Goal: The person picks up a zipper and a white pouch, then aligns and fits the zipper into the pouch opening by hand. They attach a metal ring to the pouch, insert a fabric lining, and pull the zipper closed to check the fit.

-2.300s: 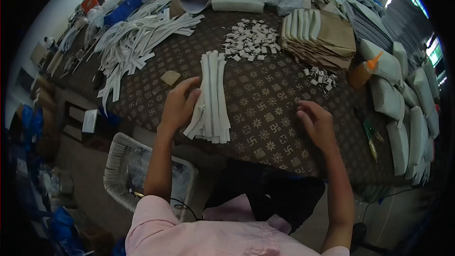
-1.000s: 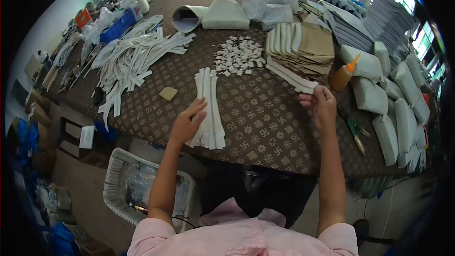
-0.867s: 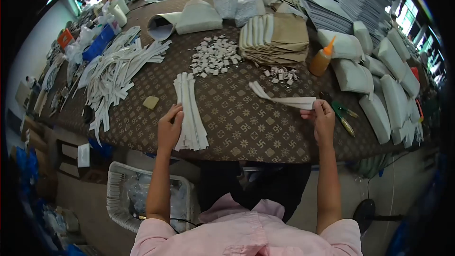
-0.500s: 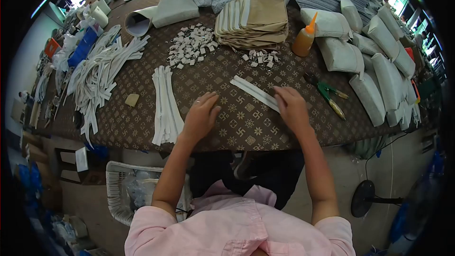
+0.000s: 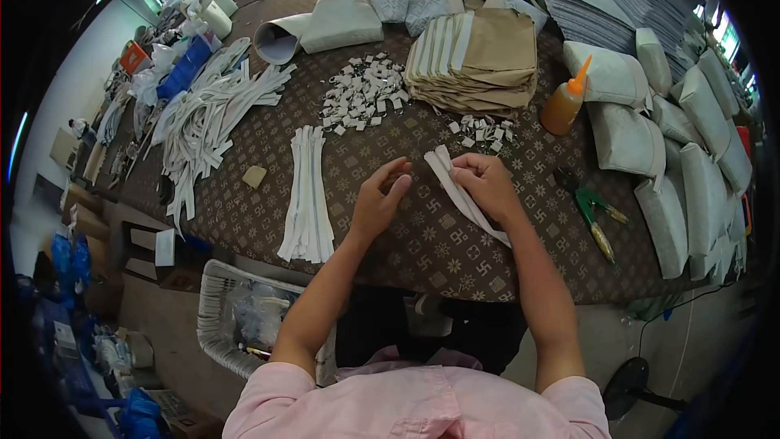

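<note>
Here, a pale zipper strip (image 5: 444,178) in right fingers (image 5: 466,167) (left hand (image 5: 377,200) nearby).

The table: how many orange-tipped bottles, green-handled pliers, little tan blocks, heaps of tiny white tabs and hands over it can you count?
Orange-tipped bottle: 1
Green-handled pliers: 1
Little tan block: 1
Heaps of tiny white tabs: 2
Hands: 2
Total: 7
</note>
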Demonstrator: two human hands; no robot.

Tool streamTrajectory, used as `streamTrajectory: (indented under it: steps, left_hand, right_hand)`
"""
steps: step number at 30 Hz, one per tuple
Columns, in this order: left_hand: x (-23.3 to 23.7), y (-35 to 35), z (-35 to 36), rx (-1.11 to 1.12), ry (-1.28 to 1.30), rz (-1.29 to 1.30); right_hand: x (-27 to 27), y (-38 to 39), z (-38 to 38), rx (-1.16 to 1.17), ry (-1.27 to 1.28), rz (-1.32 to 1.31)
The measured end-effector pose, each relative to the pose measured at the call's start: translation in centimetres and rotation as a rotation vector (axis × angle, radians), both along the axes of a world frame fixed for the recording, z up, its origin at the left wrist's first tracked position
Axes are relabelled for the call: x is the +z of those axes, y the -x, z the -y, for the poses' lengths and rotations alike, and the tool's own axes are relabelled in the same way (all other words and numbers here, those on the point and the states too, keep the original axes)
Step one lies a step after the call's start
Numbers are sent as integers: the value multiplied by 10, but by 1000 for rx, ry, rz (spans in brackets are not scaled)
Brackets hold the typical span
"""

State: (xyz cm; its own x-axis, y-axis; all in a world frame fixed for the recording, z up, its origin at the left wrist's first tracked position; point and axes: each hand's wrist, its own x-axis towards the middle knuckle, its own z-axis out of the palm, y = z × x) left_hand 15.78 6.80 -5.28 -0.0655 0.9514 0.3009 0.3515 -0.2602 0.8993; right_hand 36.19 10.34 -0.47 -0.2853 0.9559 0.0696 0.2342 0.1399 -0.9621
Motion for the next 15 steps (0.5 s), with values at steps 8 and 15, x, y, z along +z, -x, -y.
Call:
streamTrajectory:
  steps: [8,15]
  left_hand:
    - [15,3,5,-232,218,274]
    - [24,3,16,-173,128,314]
  right_hand:
    - [-3,10,12,249,239,-140]
    - [-9,13,11,352,281,-187]
